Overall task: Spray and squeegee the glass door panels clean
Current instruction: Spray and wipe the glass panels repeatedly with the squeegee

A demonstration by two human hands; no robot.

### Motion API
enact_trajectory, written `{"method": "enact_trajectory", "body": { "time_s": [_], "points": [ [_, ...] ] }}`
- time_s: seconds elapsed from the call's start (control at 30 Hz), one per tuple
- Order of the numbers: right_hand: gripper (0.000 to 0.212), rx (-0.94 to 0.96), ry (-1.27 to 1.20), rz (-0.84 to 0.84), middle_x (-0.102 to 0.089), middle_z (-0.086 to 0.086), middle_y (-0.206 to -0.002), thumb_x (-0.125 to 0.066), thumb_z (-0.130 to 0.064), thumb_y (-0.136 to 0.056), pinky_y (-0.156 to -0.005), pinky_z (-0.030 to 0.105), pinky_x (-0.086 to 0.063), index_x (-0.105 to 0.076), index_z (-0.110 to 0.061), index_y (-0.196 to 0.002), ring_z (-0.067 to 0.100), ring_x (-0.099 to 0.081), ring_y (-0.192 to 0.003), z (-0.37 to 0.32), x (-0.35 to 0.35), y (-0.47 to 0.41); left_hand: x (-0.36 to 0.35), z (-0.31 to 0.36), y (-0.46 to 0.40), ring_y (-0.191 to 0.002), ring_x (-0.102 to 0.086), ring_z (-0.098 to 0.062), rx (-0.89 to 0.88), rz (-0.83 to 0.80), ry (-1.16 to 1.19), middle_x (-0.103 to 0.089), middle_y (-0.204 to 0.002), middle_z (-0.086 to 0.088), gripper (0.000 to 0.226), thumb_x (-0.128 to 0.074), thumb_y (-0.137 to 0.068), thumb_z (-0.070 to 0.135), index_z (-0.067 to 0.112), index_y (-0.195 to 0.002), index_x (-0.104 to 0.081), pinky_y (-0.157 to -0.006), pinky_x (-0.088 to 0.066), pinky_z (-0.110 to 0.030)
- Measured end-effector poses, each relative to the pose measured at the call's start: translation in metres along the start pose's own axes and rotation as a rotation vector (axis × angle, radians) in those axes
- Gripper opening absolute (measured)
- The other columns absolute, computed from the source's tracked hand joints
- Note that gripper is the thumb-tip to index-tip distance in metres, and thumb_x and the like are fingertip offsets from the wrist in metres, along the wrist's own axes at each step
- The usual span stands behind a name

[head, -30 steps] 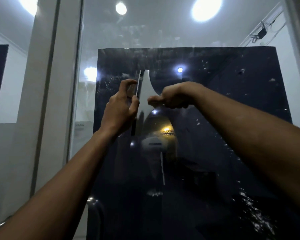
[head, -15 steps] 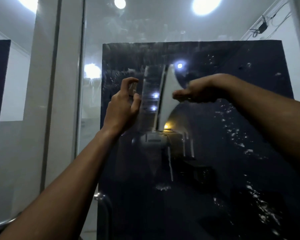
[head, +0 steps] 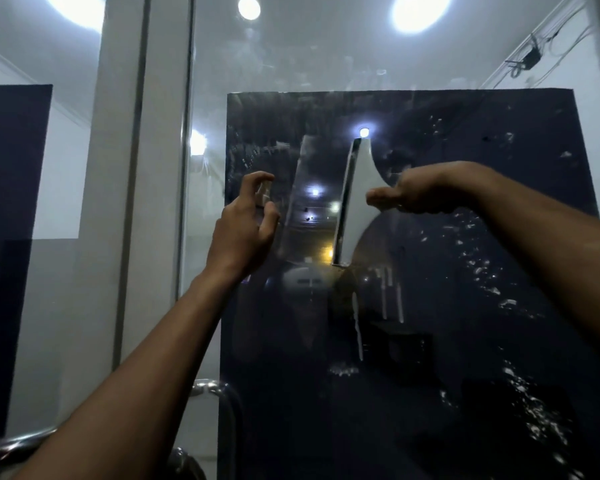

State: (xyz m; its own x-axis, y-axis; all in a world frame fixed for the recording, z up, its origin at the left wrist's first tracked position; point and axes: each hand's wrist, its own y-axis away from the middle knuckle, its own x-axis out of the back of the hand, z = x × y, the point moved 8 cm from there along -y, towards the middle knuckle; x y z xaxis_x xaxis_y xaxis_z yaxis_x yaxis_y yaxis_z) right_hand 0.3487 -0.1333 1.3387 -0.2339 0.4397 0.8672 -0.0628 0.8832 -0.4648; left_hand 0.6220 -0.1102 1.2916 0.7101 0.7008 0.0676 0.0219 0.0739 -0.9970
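Note:
The glass door panel (head: 465, 306) fills the view, wet with droplets and runs, with a dark board behind it. My right hand (head: 409, 195) grips the handle of a white squeegee (head: 359, 188). Its blade stands upright and lies against the glass. A wiped strip of glass lies to the left of the blade. My left hand (head: 245, 226) is raised near the glass, left of that strip. It holds a small clear spray bottle (head: 264, 195), with the index finger curled over its top. The hand hides most of the bottle.
A white door frame post (head: 132, 202) runs upright at the left. A curved chrome door handle (head: 219, 393) sticks out low near the panel's left edge, with a chrome rail (head: 11, 441) at bottom left. Ceiling lights reflect in the glass.
My right hand has dragged the squeegee to the right across the glass, away from my left hand, and a wiped strip has opened between them. My left hand has stayed about where it was.

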Motion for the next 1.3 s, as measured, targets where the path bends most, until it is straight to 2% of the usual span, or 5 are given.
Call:
{"method": "enact_trajectory", "body": {
  "time_s": [0.3, 0.47, 0.8, 0.97, 1.3],
  "points": [
    [0.044, 0.163, 0.016, 0.021, -0.045, -0.012, -0.052, -0.042, -0.040, -0.106, -0.031, 0.016, -0.032, -0.050, -0.025, -0.065, 0.008, -0.037, -0.045, -0.105, -0.029, -0.011, 0.023, -0.010, -0.006, -0.066, -0.059, -0.017, -0.003, 0.028, -0.022, -0.064, -0.086, -0.009, 0.037, -0.047, -0.101, 0.024, 0.026, -0.137, -0.040, -0.058, -0.049, -0.033],
    [0.068, -0.023, 0.026, 0.012, -0.055, 0.000, -0.062, -0.038, -0.083, -0.082, -0.045, 0.022, -0.035, -0.062, -0.019, -0.075, 0.018, -0.039, -0.044, -0.014, -0.022, 0.009, 0.034, -0.030, 0.001, -0.068, -0.063, -0.025, 0.032, 0.024, -0.006, -0.066, -0.091, -0.011, 0.039, -0.045, -0.099, 0.030, 0.028, -0.137, -0.038, -0.064, -0.057, -0.044],
    [0.065, -0.123, -0.093, -0.027, -0.045, -0.001, -0.052, -0.043, -0.081, -0.081, -0.047, 0.023, -0.026, -0.068, -0.021, -0.083, 0.017, -0.029, -0.044, 0.025, -0.021, 0.020, 0.036, -0.021, -0.010, -0.071, -0.062, -0.024, -0.035, 0.041, -0.028, -0.063, -0.091, -0.011, 0.037, -0.046, -0.103, 0.022, 0.024, -0.139, -0.038, -0.064, -0.056, -0.040],
    [0.084, -0.124, -0.077, 0.003, -0.070, 0.005, -0.112, -0.036, -0.105, -0.050, -0.100, 0.057, -0.048, -0.070, -0.035, -0.082, 0.041, -0.064, -0.111, 0.051, -0.024, 0.028, 0.037, -0.023, -0.018, -0.071, -0.062, -0.023, -0.053, 0.022, -0.069, -0.060, -0.091, -0.006, 0.037, -0.048, -0.103, 0.021, 0.019, -0.139, -0.038, -0.064, -0.056, -0.037],
    [0.070, -0.081, -0.115, 0.016, -0.072, 0.011, -0.114, -0.040, -0.105, -0.044, -0.104, 0.062, -0.042, -0.075, -0.049, -0.070, 0.048, -0.054, -0.120, 0.042, -0.023, 0.028, 0.036, -0.011, -0.026, -0.064, -0.052, -0.010, -0.073, 0.086, -0.046, -0.057, -0.085, -0.005, 0.038, -0.047, -0.102, 0.018, 0.016, -0.139, -0.039, -0.060, -0.044, -0.030]
  ]
}}
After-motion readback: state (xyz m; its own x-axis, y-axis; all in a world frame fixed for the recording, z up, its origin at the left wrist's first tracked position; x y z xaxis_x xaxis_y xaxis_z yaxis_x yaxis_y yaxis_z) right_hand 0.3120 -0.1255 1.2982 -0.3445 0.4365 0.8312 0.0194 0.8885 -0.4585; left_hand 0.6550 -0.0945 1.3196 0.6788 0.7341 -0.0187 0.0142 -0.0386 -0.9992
